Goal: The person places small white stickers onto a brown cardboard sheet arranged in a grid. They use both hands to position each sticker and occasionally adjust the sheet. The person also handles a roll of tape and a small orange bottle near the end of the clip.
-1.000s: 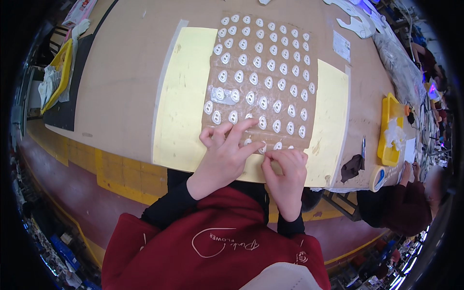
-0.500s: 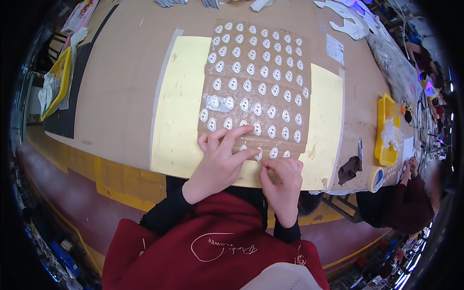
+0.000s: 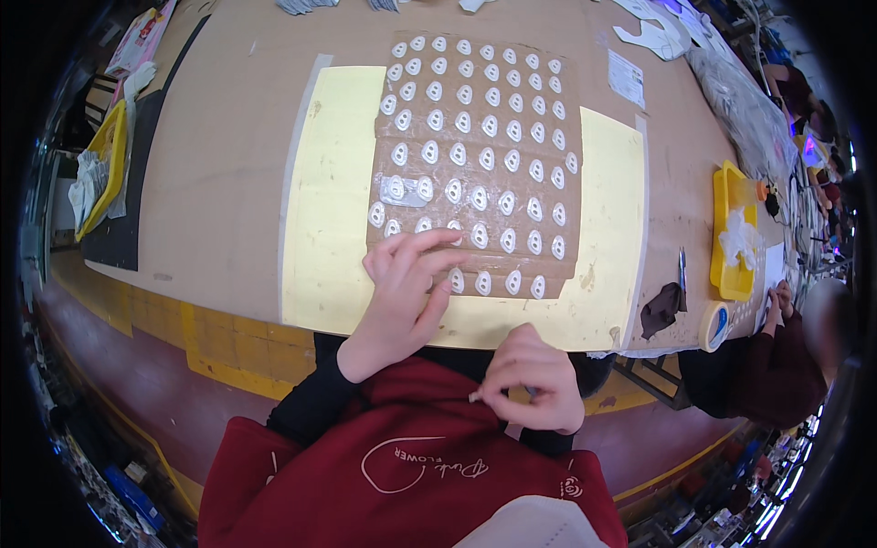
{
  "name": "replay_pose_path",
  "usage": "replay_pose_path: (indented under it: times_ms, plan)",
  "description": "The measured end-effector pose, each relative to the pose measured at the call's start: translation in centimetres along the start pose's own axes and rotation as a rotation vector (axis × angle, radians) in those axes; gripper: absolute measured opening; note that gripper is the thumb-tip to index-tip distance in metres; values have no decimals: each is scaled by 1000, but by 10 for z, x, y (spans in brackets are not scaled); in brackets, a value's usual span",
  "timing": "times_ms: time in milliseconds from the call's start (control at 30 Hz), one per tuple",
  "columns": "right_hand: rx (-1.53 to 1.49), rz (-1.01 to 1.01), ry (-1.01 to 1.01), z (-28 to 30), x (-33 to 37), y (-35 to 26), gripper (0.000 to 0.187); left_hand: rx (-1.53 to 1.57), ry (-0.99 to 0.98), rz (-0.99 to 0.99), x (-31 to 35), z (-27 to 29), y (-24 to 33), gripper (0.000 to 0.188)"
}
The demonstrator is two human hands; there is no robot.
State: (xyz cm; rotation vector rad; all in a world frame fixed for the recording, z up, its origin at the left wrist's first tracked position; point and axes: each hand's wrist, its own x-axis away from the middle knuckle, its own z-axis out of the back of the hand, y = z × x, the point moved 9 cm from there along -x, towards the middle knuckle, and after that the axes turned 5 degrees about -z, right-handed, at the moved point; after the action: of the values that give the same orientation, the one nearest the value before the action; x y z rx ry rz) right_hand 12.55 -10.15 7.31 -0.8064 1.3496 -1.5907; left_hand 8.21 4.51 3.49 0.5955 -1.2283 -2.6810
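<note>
A brown cardboard sheet (image 3: 438,208) lies on the table with rows of small white rounded pieces, each with dark spots in its middle, like little snouts. My left hand (image 3: 402,288) rests over its lower left part, fingers stretched out and apart, fingertips near a white piece (image 3: 454,230) that they partly cover. Off the table's near edge, in front of my body, my right hand (image 3: 537,379) is closed in a pinch. A tiny pale bit (image 3: 475,396) sticks out at its fingertips; its kind is too small to make out.
Under the cardboard are pale yellow sheets (image 3: 333,201) taped to the table. To the right stand a yellow tray (image 3: 722,228) with crumpled plastic, a tape roll (image 3: 713,327), a dark cloth (image 3: 660,312) and tweezers (image 3: 681,274). Another yellow tray (image 3: 114,169) hangs at the left edge.
My right hand has left the cardboard's lower edge and drawn back toward my body, pinching a tiny pale bit. My left hand has shifted slightly left, its fingers closer together.
</note>
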Motion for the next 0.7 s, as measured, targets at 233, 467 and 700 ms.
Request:
replay_pose_path:
  times_ms: [233,467,700]
  plan:
    - [-65,16,303,38,20,-2,13,71,279,-28,22,27,-12,30]
    - [334,-120,587,54,24,16,17,-27,224,-53,18,23,-5,43]
    - [649,21,430,28,-19,12,18,-101,208,-85,14,21,1,45]
